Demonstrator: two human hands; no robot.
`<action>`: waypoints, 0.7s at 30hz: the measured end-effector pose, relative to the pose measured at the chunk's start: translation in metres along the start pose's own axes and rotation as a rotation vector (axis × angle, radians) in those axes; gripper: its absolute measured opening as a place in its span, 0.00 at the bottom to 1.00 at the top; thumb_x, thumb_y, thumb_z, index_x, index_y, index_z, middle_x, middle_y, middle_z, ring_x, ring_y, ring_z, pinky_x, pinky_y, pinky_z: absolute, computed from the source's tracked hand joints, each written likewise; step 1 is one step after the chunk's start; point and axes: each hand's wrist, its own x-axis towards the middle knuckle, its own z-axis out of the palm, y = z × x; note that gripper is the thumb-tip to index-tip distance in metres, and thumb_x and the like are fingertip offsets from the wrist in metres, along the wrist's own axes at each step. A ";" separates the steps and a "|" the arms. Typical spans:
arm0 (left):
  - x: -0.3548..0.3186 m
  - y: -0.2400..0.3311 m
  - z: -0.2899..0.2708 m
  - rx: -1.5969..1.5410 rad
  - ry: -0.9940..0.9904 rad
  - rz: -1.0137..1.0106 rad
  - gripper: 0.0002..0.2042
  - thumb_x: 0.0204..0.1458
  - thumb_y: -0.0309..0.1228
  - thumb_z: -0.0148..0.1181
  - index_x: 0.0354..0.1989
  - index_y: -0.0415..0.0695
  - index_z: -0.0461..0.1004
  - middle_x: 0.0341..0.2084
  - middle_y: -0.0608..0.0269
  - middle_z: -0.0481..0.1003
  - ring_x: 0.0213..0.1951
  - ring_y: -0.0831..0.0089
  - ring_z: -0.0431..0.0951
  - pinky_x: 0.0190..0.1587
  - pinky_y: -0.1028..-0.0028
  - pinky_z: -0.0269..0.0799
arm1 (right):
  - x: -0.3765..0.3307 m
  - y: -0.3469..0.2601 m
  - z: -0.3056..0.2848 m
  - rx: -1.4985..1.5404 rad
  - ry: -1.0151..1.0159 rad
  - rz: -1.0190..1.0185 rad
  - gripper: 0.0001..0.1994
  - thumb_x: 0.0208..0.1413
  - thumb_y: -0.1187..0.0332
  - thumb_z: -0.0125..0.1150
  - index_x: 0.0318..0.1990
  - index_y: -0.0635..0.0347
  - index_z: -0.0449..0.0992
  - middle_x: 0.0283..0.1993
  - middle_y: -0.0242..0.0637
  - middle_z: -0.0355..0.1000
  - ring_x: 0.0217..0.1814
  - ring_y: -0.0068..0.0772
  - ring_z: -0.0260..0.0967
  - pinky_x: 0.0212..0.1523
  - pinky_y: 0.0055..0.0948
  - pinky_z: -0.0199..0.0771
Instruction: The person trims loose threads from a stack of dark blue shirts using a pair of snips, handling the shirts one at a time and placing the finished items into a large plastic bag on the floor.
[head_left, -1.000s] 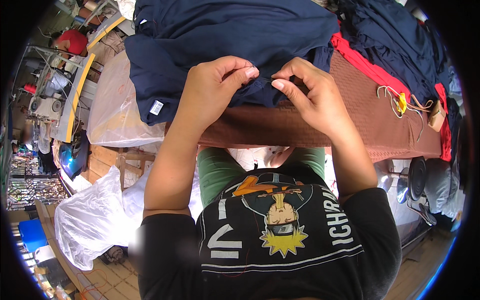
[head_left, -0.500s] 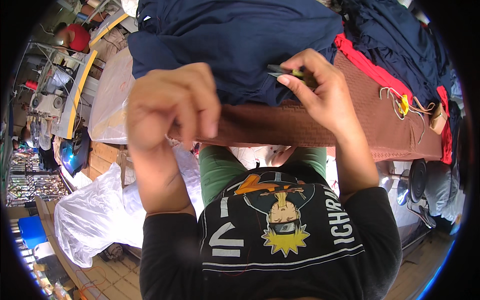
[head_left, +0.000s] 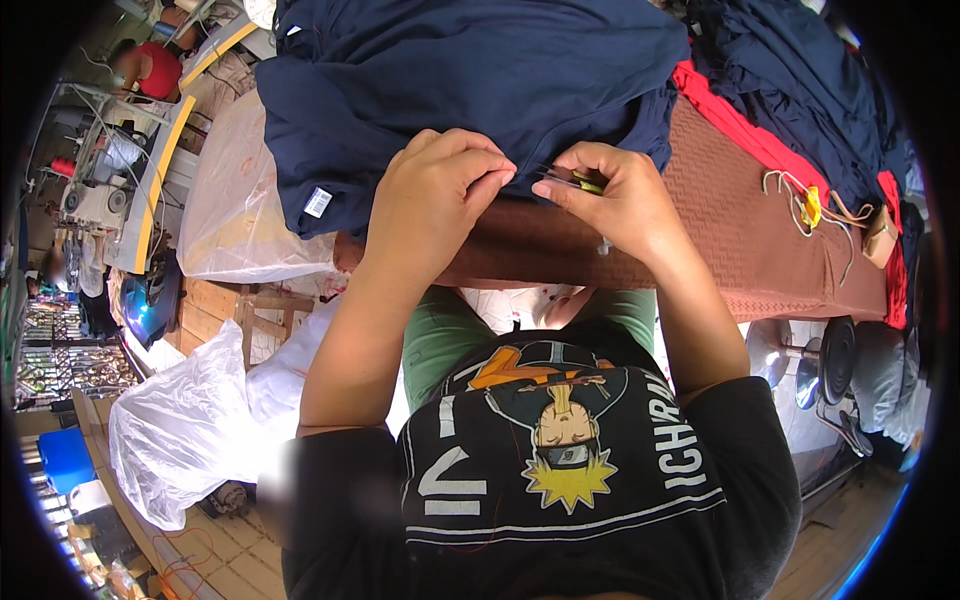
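Dark navy garment cloth (head_left: 450,85) lies in a heap over the near edge of the padded table, with a small white label (head_left: 318,202) at its left corner. At its front edge my left hand (head_left: 430,205) pinches thumb and forefinger together; what is between the fingertips, if anything, is too small to make out. My right hand (head_left: 630,205) grips thread snips (head_left: 585,183) with a yellow-green handle. Their thin blades point left toward my left fingertips, with a short gap between. The fingers partly hide the handle.
A brown textured cover (head_left: 740,215) drapes the table. Red cloth (head_left: 750,140) and more navy cloth (head_left: 810,95) lie to the right, near cords with a yellow piece (head_left: 811,207). Plastic-wrapped bulk (head_left: 235,200) stands left; a person in red (head_left: 155,70) is beyond.
My left hand has come down and right to the cloth's front edge, its fingers closing into a pinch. The snips have shifted slightly lower and right. The label now shows.
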 end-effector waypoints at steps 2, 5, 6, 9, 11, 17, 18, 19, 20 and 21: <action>0.001 0.002 -0.001 0.015 -0.016 -0.010 0.05 0.49 0.28 0.64 0.33 0.41 0.79 0.31 0.63 0.78 0.34 0.65 0.76 0.38 0.71 0.71 | -0.001 -0.003 -0.004 -0.012 0.029 -0.026 0.17 0.46 0.59 0.72 0.35 0.64 0.77 0.22 0.36 0.70 0.22 0.28 0.66 0.27 0.28 0.68; 0.003 0.005 -0.003 -0.011 -0.047 -0.040 0.05 0.52 0.28 0.61 0.34 0.41 0.76 0.29 0.60 0.77 0.31 0.62 0.77 0.35 0.70 0.72 | -0.002 -0.011 -0.006 0.017 0.111 -0.182 0.15 0.48 0.61 0.70 0.36 0.61 0.76 0.26 0.38 0.71 0.25 0.35 0.70 0.29 0.31 0.70; 0.003 0.005 -0.002 -0.022 -0.048 -0.047 0.05 0.53 0.28 0.60 0.35 0.41 0.75 0.28 0.59 0.77 0.31 0.62 0.77 0.35 0.69 0.72 | -0.002 -0.011 -0.005 0.020 0.115 -0.224 0.14 0.49 0.62 0.70 0.36 0.61 0.76 0.27 0.38 0.71 0.27 0.37 0.71 0.30 0.32 0.70; 0.003 0.004 0.000 -0.042 -0.046 -0.070 0.05 0.56 0.28 0.58 0.36 0.40 0.74 0.28 0.56 0.77 0.30 0.60 0.78 0.34 0.69 0.72 | 0.000 -0.009 -0.003 0.001 0.125 -0.335 0.11 0.50 0.64 0.67 0.34 0.60 0.74 0.29 0.38 0.72 0.29 0.43 0.72 0.30 0.34 0.71; 0.003 0.004 -0.001 -0.049 -0.046 -0.079 0.05 0.56 0.28 0.57 0.37 0.40 0.73 0.29 0.55 0.77 0.31 0.60 0.78 0.34 0.69 0.72 | 0.001 -0.008 -0.002 -0.048 0.131 -0.391 0.10 0.50 0.65 0.66 0.33 0.60 0.74 0.29 0.38 0.72 0.29 0.45 0.72 0.29 0.35 0.71; 0.003 0.005 -0.003 -0.034 -0.032 -0.051 0.05 0.56 0.28 0.57 0.36 0.39 0.73 0.29 0.55 0.77 0.31 0.60 0.78 0.34 0.69 0.72 | 0.004 -0.017 0.000 -0.152 0.138 -0.441 0.09 0.50 0.65 0.66 0.31 0.59 0.73 0.29 0.37 0.72 0.29 0.47 0.72 0.28 0.38 0.70; 0.002 0.006 -0.003 -0.032 -0.038 -0.060 0.05 0.56 0.27 0.57 0.35 0.39 0.74 0.29 0.56 0.77 0.31 0.61 0.78 0.35 0.70 0.72 | 0.003 -0.018 0.000 -0.172 0.123 -0.434 0.09 0.51 0.64 0.66 0.31 0.58 0.73 0.29 0.37 0.73 0.29 0.47 0.72 0.28 0.38 0.70; 0.002 0.006 -0.005 -0.030 -0.043 -0.071 0.05 0.55 0.27 0.57 0.34 0.39 0.74 0.29 0.57 0.76 0.31 0.62 0.77 0.35 0.71 0.71 | 0.003 -0.020 -0.001 -0.193 0.108 -0.428 0.09 0.51 0.64 0.66 0.31 0.58 0.73 0.29 0.37 0.73 0.29 0.47 0.72 0.28 0.39 0.70; 0.002 0.006 -0.014 -0.144 -0.063 -0.015 0.06 0.54 0.29 0.59 0.32 0.39 0.75 0.28 0.57 0.76 0.32 0.62 0.77 0.35 0.70 0.71 | 0.003 -0.022 -0.002 -0.213 0.092 -0.422 0.09 0.51 0.64 0.66 0.31 0.58 0.73 0.30 0.37 0.73 0.30 0.47 0.72 0.28 0.39 0.70; 0.004 0.002 -0.028 -0.262 -0.088 0.046 0.07 0.53 0.31 0.61 0.30 0.40 0.75 0.27 0.58 0.76 0.32 0.61 0.77 0.35 0.70 0.70 | 0.002 -0.019 -0.003 -0.199 0.111 -0.411 0.09 0.51 0.65 0.66 0.31 0.59 0.73 0.30 0.37 0.73 0.29 0.46 0.72 0.28 0.38 0.70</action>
